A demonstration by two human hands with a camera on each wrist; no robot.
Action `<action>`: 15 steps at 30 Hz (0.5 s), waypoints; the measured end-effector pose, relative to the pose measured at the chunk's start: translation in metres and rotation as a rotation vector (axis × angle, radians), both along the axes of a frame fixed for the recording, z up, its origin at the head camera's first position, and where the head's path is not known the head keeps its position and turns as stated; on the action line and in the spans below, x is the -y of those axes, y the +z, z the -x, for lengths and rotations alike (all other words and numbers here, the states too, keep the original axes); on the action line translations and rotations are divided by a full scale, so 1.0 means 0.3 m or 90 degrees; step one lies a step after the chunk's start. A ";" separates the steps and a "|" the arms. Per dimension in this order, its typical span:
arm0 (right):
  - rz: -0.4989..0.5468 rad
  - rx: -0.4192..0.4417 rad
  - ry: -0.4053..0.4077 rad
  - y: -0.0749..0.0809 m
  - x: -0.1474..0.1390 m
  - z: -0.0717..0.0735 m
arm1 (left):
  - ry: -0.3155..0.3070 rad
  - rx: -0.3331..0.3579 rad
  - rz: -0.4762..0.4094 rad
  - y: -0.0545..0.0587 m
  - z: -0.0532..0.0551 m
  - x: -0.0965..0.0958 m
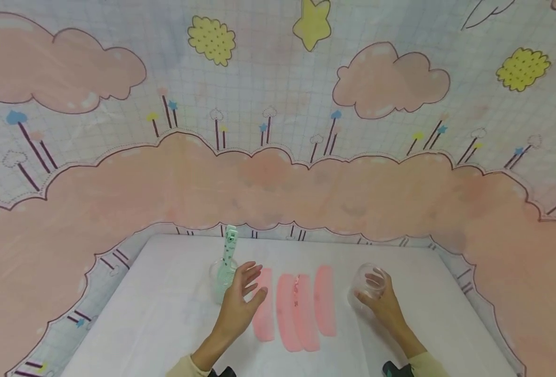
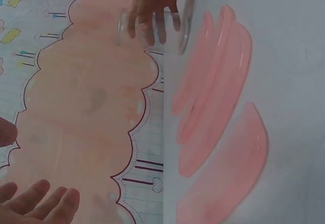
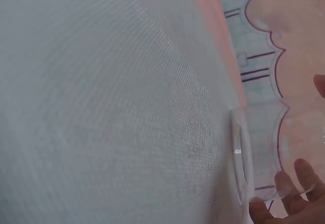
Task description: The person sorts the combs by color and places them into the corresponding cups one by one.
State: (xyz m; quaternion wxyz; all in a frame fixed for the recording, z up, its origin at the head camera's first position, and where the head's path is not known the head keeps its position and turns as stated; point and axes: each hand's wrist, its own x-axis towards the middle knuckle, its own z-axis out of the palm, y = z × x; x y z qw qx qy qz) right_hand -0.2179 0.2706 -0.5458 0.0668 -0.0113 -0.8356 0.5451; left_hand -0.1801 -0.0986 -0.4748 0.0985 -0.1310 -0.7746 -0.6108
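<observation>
My right hand holds a clear cup upright at the right of the white table, thumb on the near side and fingers round the far side. In the right wrist view the cup's clear wall and base show beside the fingertips. My left hand hovers with spread, relaxed fingers and nothing in it, overlapping the leftmost of several pink curved flat pieces. Beyond it, a mint-green comb with a dark pattern leans handle-up in another clear cup, partly hidden by the hand.
The pink pieces lie side by side mid-table; the middle two overlap, with small red print on one. A white cloth covers the table. Behind it hangs a backdrop with painted clouds and stars.
</observation>
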 end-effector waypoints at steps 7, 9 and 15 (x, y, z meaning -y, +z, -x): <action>-0.027 0.007 -0.002 0.008 0.001 -0.004 | -0.030 0.103 -0.001 -0.069 0.030 -0.056; -0.028 0.008 -0.002 0.011 0.001 -0.004 | -0.036 0.125 -0.004 -0.088 0.042 -0.076; -0.042 0.000 -0.005 0.013 -0.001 -0.007 | -0.044 0.171 -0.009 -0.136 0.059 -0.141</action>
